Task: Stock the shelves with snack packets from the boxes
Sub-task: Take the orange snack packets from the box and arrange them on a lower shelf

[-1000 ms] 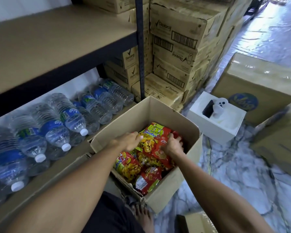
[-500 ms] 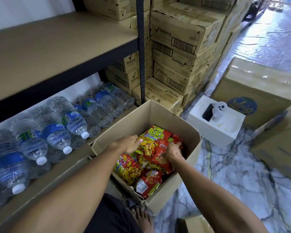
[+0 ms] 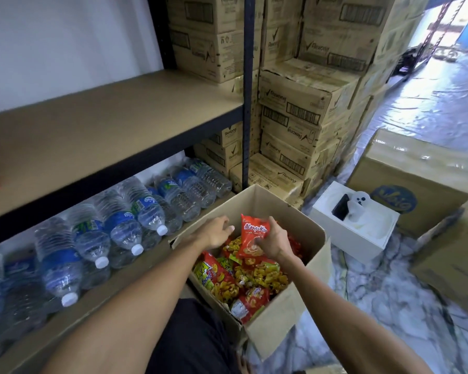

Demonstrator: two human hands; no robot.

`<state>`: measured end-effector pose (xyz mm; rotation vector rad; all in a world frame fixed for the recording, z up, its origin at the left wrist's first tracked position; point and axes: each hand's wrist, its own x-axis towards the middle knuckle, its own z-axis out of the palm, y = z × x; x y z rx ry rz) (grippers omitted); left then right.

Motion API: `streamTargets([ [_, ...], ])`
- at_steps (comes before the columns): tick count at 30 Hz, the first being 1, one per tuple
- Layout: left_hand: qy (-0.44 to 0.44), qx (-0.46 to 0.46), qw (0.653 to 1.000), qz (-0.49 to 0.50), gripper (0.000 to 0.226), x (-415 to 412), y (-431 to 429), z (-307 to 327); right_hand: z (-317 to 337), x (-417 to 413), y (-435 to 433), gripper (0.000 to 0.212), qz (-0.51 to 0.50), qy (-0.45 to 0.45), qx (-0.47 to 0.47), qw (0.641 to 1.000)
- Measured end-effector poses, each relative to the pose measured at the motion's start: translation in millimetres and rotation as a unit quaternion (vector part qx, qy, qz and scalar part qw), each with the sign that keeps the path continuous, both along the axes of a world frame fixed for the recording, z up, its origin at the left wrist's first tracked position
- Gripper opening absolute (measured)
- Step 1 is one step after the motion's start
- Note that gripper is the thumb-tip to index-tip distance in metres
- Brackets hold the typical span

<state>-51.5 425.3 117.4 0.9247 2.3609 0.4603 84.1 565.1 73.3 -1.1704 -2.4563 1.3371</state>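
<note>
Head view: R hand (image 3: pixel 274 242) gripping red snack pkt (image 3: pixel 251 236), held just above box (image 3: pixel 277 329) w/ other pkts (image 3: pixel 254 278) inside. L hand (image 3: pixel 215 233) just beside pkt, fingers relaxed, nothing grasped. Shelf board (image 3: pixel 106 125) over water bottles (image 3: pixel 119 228), left of box.

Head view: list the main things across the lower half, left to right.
Row of water bottles → open snack box, over which the right hand holds a red packet → white box → brown carton with a blue logo.

Both forearms reach forward; left hand (image 3: pixel 218 233) loose-fingered, right hand (image 3: pixel 273 241) curled in a grip
</note>
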Motion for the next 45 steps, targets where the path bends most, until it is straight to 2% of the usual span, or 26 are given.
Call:
streamTargets([
  [3, 0.009, 0.034, 0.999, 0.033, 0.052, -2, -14, 23, 36, -11, -11, 0.059, 0.034, 0.054, -0.002, 0.998],
  [7, 0.023, 0.126, 0.988, 0.085, 0.053, -8, -42, 65, 86, -32, -33, 0.063, 0.096, 0.113, -0.005, 0.989],
  [12, 0.128, 0.191, 0.971, 0.070, 0.072, -22, -97, 118, 145, -57, -74, 0.074, 0.153, 0.188, 0.011, 0.970],
  [15, 0.163, 0.225, 0.956, 0.097, 0.068, -27, -127, 151, 174, -72, -100, 0.079, 0.191, 0.218, 0.018, 0.957],
  [21, 0.129, 0.290, 0.938, 0.138, 0.052, -38, -190, 211, 221, -96, -155, 0.094, 0.241, 0.290, -0.009, 0.926],
  [26, 0.203, 0.313, 0.908, 0.191, 0.050, -38, -240, 250, 245, -108, -202, 0.105, 0.288, 0.326, -0.029, 0.900],
  [30, 0.217, 0.317, 0.898, 0.214, 0.053, -37, -285, 270, 253, -117, -237, 0.115, 0.331, 0.321, -0.054, 0.886],
  [33, 0.235, 0.318, 0.886, 0.244, 0.052, -41, -319, 275, 258, -122, -263, 0.120, 0.349, 0.296, -0.023, 0.889],
  [40, 0.249, 0.318, 0.855, 0.326, 0.051, -45, -386, 272, 256, -142, -303, 0.106, 0.435, 0.226, 0.067, 0.869],
  [45, 0.274, 0.284, 0.834, 0.386, 0.050, -54, -416, 267, 250, -162, -318, 0.098, 0.499, 0.173, 0.166, 0.833],
])
